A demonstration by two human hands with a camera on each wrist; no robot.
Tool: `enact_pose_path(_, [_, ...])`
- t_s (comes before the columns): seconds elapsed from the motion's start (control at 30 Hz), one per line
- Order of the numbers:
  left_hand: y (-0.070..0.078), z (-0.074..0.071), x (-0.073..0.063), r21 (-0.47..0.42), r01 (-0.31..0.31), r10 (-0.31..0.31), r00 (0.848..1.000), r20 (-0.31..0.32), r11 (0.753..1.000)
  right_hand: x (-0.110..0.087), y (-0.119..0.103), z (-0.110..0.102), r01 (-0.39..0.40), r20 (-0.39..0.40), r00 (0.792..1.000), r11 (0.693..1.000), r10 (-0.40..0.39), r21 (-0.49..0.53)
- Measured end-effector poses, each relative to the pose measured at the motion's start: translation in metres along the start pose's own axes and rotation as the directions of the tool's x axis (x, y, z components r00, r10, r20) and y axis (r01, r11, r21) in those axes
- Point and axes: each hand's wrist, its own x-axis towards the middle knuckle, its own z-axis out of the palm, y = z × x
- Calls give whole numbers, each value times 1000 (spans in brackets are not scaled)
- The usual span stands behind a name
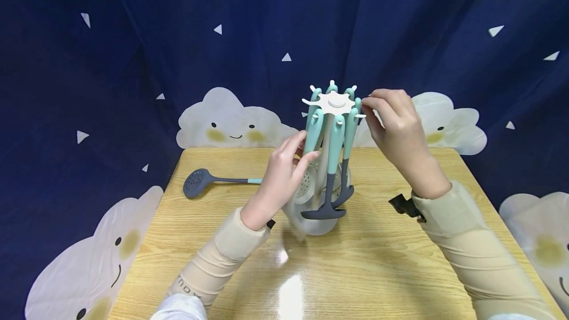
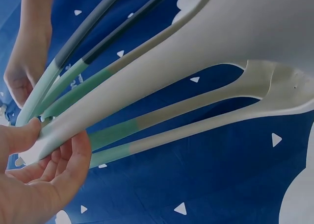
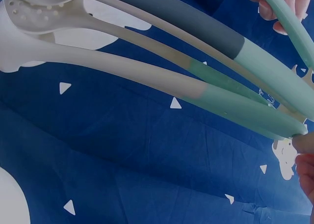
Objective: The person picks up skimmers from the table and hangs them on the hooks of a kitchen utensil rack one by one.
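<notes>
A white rotating utensil rack [image 1: 329, 104] stands on the table, hung all round with mint-handled kitchen utensils. My left hand [image 1: 284, 167] is at its left side; in the left wrist view, thumb and fingers grip the mint end of a pale utensil [image 2: 127, 82] whose head runs out of frame. At the rack's right, the fingertips of my right hand [image 1: 397, 125] pinch the top of a mint handle [image 3: 250, 111], which belongs to another pale utensil. A dark blue ladle [image 1: 326, 212] hangs at the front. Behind it hang pale perforated heads [image 1: 305, 186], partly hidden.
Left of the rack, a dark blue skimmer [image 1: 196, 183] lies flat on the wooden table [image 1: 378, 265], its handle end hidden behind my left hand. A blue curtain [image 1: 249, 9] with white triangles and clouds hangs close behind the table's far edge.
</notes>
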Motion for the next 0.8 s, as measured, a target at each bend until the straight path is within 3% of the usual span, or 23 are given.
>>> enact_pose_path(0.43, [-4,8,1,-48,3,-4,999,-34,999,0,0,1,-2,-15,1000,1000,2,10])
enact_pose_path(0.8, [-14,16,-1,-43,-40,36,995,-90,998,-1,0,1,-7,-14,1000,1000,7,7])
